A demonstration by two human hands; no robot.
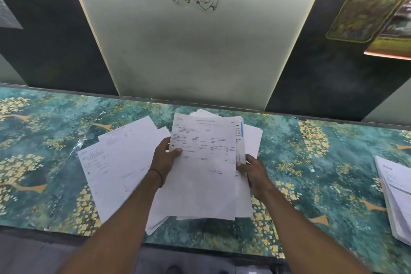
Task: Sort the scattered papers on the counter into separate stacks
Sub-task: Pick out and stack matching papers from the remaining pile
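Both hands grip a white printed paper sheaf (203,169) above the green floral counter (311,162): my left hand (165,158) pinches its left edge, my right hand (253,172) its right. Loose white sheets (115,162) lie beneath; a stacked pile (395,196) sits far right.

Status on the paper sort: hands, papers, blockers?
Grip: left hand and right hand both hold the white printed paper sheaf above green floral counter. Loose white sheets spread at left; white paper stack far right. Nothing blocking.
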